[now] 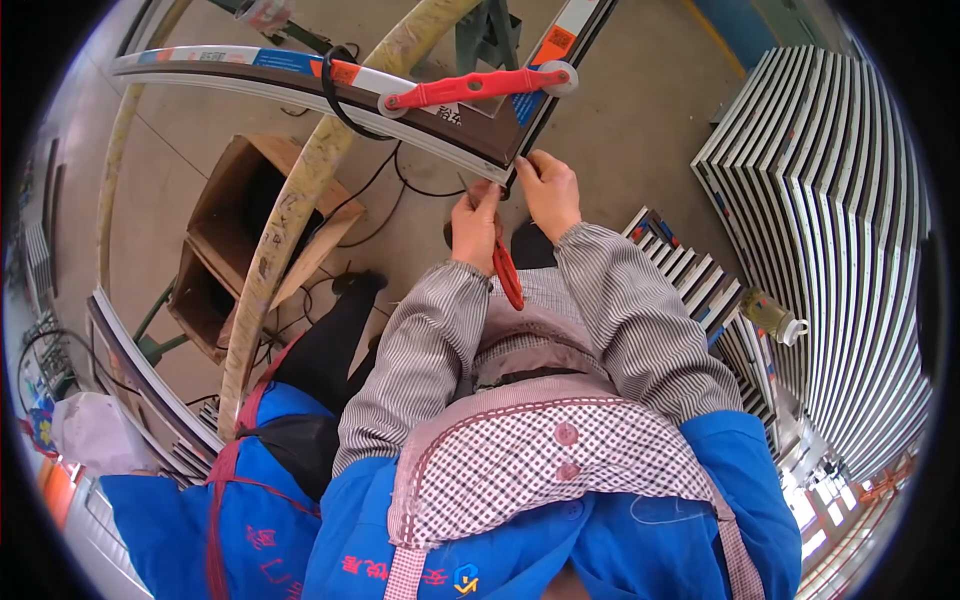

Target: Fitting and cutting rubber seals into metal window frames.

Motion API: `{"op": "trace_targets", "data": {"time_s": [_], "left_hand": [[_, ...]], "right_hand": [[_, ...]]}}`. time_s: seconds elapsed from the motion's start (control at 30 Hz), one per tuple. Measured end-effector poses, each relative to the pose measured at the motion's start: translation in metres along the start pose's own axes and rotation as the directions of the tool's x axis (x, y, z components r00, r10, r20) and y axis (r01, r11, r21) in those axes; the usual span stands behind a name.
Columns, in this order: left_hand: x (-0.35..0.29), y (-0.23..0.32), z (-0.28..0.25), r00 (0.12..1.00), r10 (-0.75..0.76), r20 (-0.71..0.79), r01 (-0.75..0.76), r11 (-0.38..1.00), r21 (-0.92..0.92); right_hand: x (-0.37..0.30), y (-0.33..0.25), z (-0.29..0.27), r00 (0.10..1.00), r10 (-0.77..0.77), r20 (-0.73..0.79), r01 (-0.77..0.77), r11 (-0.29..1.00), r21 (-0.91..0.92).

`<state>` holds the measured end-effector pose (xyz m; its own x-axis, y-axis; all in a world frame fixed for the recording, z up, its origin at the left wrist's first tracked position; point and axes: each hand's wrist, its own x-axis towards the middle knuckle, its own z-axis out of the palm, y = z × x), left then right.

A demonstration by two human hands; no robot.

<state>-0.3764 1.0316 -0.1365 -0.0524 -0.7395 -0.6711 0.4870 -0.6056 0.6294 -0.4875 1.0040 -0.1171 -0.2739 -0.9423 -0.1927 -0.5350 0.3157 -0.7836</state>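
Both hands meet at the corner of a window frame (500, 150) in the upper middle of the frame. The left hand (475, 228) is curled closed round a red-handled tool (507, 275); the handle hangs down from the fist across the striped sleeve, and the fingertips press against the lower edge of the frame corner. What the working end of the tool looks like cannot be told — the fist hides it. The right hand (548, 192) lies just beside the left, fingers bent and pinched on the same corner, thumb side toward the other hand. The two hands are almost touching.

The frame itself is a dark-and-white profile whose two legs run from that corner to the upper left and to the top edge. A red clamp bar (478, 86) with round grey ends spans the two legs just above the hands. An orange label (558, 42), square, sits on the leg near the top centre; a second orange label (343, 71) sits on the other leg, left of the clamp, with blue strips beside it.

At the left centre an open cardboard box (250, 230) stands on the concrete floor, dark inside. A stack of white profiles (830, 230) fills the right side — edges striped dark and light. A small bottle (772, 315) with a white cap lies at the foot of that stack.
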Motion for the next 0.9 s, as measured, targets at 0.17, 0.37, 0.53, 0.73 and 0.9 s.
{"op": "trace_targets", "data": {"time_s": [0.17,0.37,0.53,0.73,0.9], "left_hand": [[0.007,-0.004,0.019,0.990,0.100,-0.099,-0.082,0.981,0.176],[0.013,-0.004,0.019,0.988,0.106,-0.112,-0.092,0.987,0.129],[0.010,0.013,-0.001,0.970,0.244,-0.022,-0.209,0.872,0.442],[-0.024,0.080,-0.048,0.688,0.726,-0.015,-0.390,0.386,0.836],[-0.080,0.160,-0.064,0.580,0.813,-0.041,-0.226,0.210,0.951]], "right_hand": [[0.004,0.005,-0.003,0.999,0.033,0.030,-0.034,0.999,0.007],[0.007,0.020,-0.011,0.947,0.153,0.282,-0.244,0.914,0.325],[-0.021,0.012,-0.023,0.911,0.217,0.351,-0.302,0.930,0.209],[-0.083,-0.070,-0.010,0.871,0.012,0.491,-0.145,0.961,0.234],[-0.128,-0.157,0.017,0.589,-0.665,0.460,0.595,0.742,0.310]]}}
